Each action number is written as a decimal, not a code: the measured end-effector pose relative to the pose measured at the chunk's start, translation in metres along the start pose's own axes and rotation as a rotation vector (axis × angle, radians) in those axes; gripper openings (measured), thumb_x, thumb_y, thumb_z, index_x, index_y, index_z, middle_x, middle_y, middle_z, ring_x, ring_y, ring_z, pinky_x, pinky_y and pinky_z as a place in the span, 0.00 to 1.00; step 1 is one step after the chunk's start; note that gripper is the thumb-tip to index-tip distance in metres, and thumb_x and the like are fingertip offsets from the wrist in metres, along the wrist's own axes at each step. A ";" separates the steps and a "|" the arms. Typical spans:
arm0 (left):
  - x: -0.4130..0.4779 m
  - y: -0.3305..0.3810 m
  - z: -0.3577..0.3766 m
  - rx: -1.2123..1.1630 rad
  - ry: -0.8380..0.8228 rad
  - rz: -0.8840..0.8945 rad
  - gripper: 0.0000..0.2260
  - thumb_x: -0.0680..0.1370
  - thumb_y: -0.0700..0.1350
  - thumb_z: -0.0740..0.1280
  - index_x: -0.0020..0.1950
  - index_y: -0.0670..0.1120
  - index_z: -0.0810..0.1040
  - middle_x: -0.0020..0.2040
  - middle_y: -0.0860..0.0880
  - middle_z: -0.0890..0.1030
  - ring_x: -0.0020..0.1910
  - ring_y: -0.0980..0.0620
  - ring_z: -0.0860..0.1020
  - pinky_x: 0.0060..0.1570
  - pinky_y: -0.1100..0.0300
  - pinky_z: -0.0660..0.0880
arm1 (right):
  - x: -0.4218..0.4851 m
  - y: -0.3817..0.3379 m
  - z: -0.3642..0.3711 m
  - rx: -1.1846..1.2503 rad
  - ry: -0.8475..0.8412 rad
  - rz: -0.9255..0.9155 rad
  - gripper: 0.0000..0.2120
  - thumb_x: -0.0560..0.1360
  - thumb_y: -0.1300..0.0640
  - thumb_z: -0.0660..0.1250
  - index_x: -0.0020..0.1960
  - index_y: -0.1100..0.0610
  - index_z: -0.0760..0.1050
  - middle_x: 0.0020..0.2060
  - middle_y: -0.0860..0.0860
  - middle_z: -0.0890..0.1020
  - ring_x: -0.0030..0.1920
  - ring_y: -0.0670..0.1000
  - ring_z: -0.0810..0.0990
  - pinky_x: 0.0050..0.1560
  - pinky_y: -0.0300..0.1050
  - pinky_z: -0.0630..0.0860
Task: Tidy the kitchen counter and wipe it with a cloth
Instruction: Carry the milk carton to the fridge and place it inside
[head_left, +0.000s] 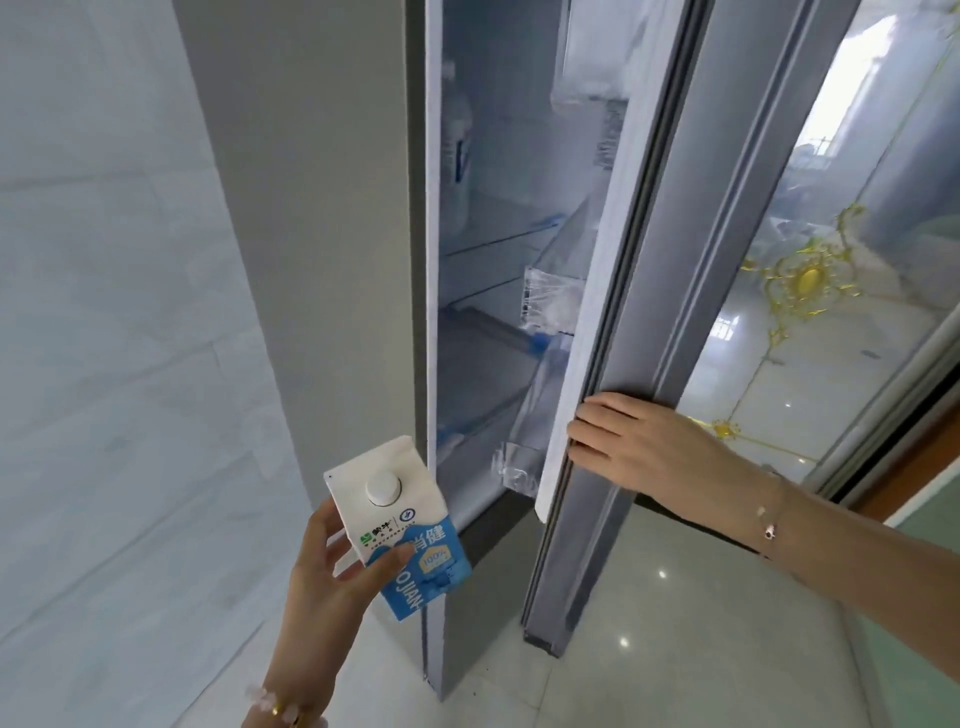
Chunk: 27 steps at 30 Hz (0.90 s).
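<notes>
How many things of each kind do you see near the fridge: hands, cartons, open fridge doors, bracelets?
Hands: 2 (left hand, right hand)
Milk carton: 1
Open fridge door: 1
Bracelets: 2 (bead bracelet, thin chain bracelet)
Total: 6

- My left hand (332, 577) grips a white-and-blue milk carton (400, 525), tilted, its round white cap facing me, just in front of the grey fridge (322, 208).
- My right hand (634, 441) curls its fingers (587, 415) around the edge of the fridge door (691, 291), which stands partly open.
- Through the gap I see clear shelves (488, 249) and plastic-wrapped door bins (550, 306).
- A beaded bracelet (280, 706) sits on my left wrist, a thin chain bracelet (771, 514) on my right.
- Glossy floor tiles (675, 623) lie below.
</notes>
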<state>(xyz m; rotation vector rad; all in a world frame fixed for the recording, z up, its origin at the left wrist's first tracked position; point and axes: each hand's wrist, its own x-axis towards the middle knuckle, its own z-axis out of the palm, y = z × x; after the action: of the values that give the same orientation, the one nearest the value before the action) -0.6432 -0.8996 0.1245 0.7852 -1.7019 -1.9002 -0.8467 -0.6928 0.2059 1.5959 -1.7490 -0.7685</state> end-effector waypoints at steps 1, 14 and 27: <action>-0.005 -0.001 0.013 0.007 -0.021 0.012 0.24 0.69 0.36 0.71 0.60 0.52 0.68 0.57 0.51 0.76 0.57 0.49 0.73 0.45 0.59 0.72 | -0.022 0.003 0.000 -0.011 0.004 0.020 0.33 0.76 0.71 0.35 0.48 0.56 0.80 0.47 0.52 0.82 0.50 0.55 0.80 0.64 0.49 0.67; -0.063 -0.022 0.141 0.029 -0.128 0.016 0.23 0.69 0.38 0.71 0.55 0.60 0.68 0.48 0.61 0.76 0.47 0.60 0.75 0.38 0.64 0.74 | -0.212 0.037 0.046 0.004 -0.009 0.161 0.24 0.61 0.71 0.69 0.55 0.56 0.80 0.53 0.58 0.82 0.57 0.59 0.73 0.71 0.53 0.51; -0.032 -0.031 0.160 0.024 0.021 -0.016 0.25 0.69 0.36 0.71 0.60 0.53 0.67 0.48 0.59 0.76 0.45 0.60 0.74 0.36 0.64 0.73 | -0.111 -0.003 0.102 0.502 0.135 0.919 0.09 0.70 0.59 0.69 0.50 0.57 0.79 0.39 0.52 0.82 0.37 0.54 0.79 0.33 0.45 0.73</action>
<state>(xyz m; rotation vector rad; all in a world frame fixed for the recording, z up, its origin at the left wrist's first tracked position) -0.7287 -0.7581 0.1083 0.8281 -1.7132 -1.8789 -0.9178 -0.5822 0.1322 0.8709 -2.3611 0.2286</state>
